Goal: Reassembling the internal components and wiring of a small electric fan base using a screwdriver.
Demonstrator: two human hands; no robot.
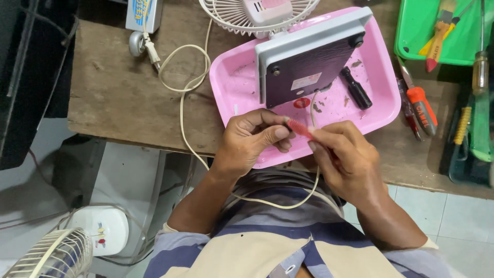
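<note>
Red ribbed tool (300, 128) pinched between both hands.

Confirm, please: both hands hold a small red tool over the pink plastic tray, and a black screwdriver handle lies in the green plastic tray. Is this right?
One detail is wrong. In the head view the black screwdriver handle lies in the pink plastic tray, not in the green plastic tray. The rest is right: the left hand and right hand hold the small red tool over the pink tray.

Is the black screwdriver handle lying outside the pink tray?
No, the black handle lies inside the pink tray, beside the upturned fan base.
</note>
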